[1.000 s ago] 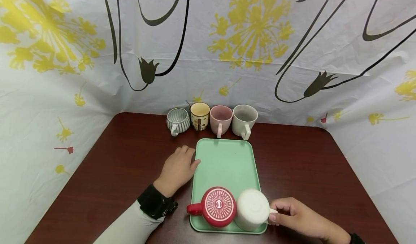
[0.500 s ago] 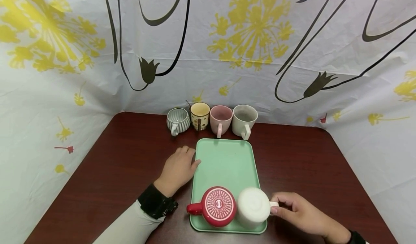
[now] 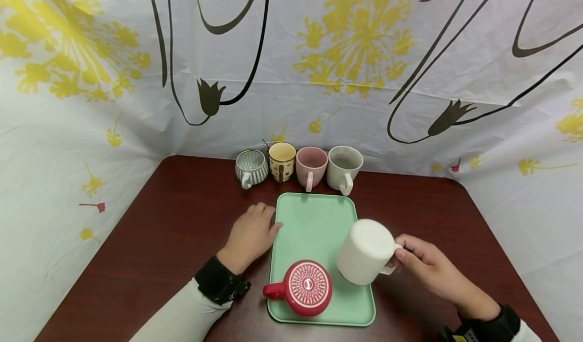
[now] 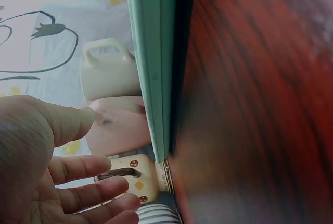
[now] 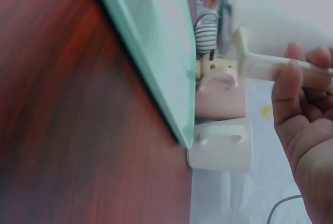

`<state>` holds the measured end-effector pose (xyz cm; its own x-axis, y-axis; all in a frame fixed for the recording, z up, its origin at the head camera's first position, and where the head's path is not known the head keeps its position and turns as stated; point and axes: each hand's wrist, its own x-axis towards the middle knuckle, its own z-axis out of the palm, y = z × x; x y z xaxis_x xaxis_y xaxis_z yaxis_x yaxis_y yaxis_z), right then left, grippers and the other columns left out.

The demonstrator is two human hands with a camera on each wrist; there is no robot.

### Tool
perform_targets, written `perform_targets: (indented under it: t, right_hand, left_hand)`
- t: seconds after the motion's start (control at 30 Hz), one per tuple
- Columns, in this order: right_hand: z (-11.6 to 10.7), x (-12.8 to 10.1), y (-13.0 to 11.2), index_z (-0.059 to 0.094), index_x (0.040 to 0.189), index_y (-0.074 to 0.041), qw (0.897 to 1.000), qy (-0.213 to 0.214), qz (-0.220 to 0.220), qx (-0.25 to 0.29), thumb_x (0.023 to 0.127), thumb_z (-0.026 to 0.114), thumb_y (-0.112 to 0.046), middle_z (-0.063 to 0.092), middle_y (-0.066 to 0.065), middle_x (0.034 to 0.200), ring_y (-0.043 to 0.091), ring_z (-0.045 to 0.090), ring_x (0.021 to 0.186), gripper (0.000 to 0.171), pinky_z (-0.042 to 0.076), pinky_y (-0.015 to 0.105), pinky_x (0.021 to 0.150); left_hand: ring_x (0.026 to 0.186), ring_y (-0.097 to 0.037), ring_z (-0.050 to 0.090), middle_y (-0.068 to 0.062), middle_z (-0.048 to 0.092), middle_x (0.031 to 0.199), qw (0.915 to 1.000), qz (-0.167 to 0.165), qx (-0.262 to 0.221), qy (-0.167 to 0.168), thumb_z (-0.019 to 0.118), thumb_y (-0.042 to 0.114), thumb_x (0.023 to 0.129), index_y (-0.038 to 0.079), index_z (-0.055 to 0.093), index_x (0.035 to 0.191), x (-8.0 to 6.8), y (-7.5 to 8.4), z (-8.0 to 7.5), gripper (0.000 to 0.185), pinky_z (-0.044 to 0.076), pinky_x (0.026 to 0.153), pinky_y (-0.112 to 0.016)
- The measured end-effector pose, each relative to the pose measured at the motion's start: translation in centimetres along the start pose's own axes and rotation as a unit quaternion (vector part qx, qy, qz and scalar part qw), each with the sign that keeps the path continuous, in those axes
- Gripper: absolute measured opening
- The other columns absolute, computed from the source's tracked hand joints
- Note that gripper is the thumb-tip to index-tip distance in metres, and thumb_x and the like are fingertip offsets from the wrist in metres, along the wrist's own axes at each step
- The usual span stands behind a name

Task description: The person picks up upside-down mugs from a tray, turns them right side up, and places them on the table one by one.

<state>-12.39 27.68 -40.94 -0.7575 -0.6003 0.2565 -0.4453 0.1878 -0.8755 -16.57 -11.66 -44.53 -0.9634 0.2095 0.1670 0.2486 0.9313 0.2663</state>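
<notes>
A white mug (image 3: 363,256), bottom up and tilted, hangs above the right side of the green tray (image 3: 314,220). My right hand (image 3: 428,266) pinches its handle between thumb and fingers; the right wrist view shows the thumb and fingertips on the white handle (image 5: 260,66). Upside down on the tray's near left stands a red mug (image 3: 307,288), its handle pointing left over the rim. My left hand (image 3: 251,236) rests at the tray's left edge with relaxed fingers, and the left wrist view shows its fingers (image 4: 86,169) spread and holding nothing.
Behind the tray stand a striped grey cup (image 3: 252,167), a yellow patterned cup (image 3: 282,161), a pink mug (image 3: 311,167) and a pale grey mug (image 3: 344,169) in a row. A patterned cloth (image 3: 291,53) hangs behind and beside the dark wooden table (image 3: 191,200).
The white mug has come up off the tray, moved away from me, and tilted in my right hand. The red mug and my left hand stay in place.
</notes>
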Motion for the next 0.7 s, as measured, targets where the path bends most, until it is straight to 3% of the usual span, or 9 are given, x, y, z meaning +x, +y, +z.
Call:
perform_targets:
  t: [0.13,0.27,0.5,0.57,0.7]
  right_hand:
    - [0.3,1.2,0.2,0.055,0.098,-0.001,0.997,0.017,-0.001,0.076,0.108,0.033,0.011,0.058,0.006,0.088,0.019,0.057,0.077,0.026,0.05,0.033,0.063]
    - [0.9,2.3,0.4,0.052,0.102,-0.003,0.975,0.01,0.029,0.221,0.113,0.025,-0.001,0.056,0.001,0.092,0.012,0.059,0.086,0.03,0.052,0.025,0.07]
    - [2.3,4.3,0.9,0.054,0.1,-0.008,0.911,0.016,0.063,0.408,0.116,0.021,-0.016,0.054,-0.002,0.094,0.008,0.062,0.093,0.038,0.051,0.021,0.077]
    - [2.7,4.9,1.3,0.054,0.101,-0.008,0.886,0.016,0.066,0.459,0.116,0.019,-0.019,0.053,-0.002,0.095,0.009,0.061,0.093,0.04,0.051,0.022,0.08]
    - [3.3,5.6,2.4,0.054,0.108,-0.007,0.826,0.004,0.069,0.56,0.115,0.015,-0.024,0.053,0.001,0.098,0.013,0.059,0.095,0.043,0.05,0.024,0.085]
  left_hand:
    - [0.108,-0.026,0.063,-0.012,0.065,0.115,1.0,0.001,0.002,0.0,0.069,0.039,0.101,0.006,0.067,0.128,0.1,0.0,0.0,0.043,0.06,0.086,-0.043]
    - [0.107,-0.026,0.063,-0.012,0.065,0.115,1.0,0.002,0.004,0.001,0.069,0.039,0.101,0.006,0.067,0.128,0.0,-0.1,0.1,0.042,0.06,0.085,-0.042]
    - [0.107,-0.027,0.063,-0.012,0.066,0.115,1.0,0.0,0.003,0.003,0.069,0.038,0.101,0.006,0.067,0.128,0.0,-0.1,0.1,0.042,0.06,0.085,-0.043]
    - [0.107,-0.027,0.063,-0.012,0.066,0.114,1.0,0.0,0.002,0.004,0.07,0.038,0.1,0.006,0.068,0.127,0.0,-0.1,0.0,0.042,0.06,0.085,-0.042]
    - [0.105,-0.026,0.063,-0.011,0.066,0.113,1.0,0.0,0.003,0.004,0.07,0.038,0.1,0.006,0.068,0.127,-0.1,-0.1,0.1,0.041,0.059,0.084,-0.042]
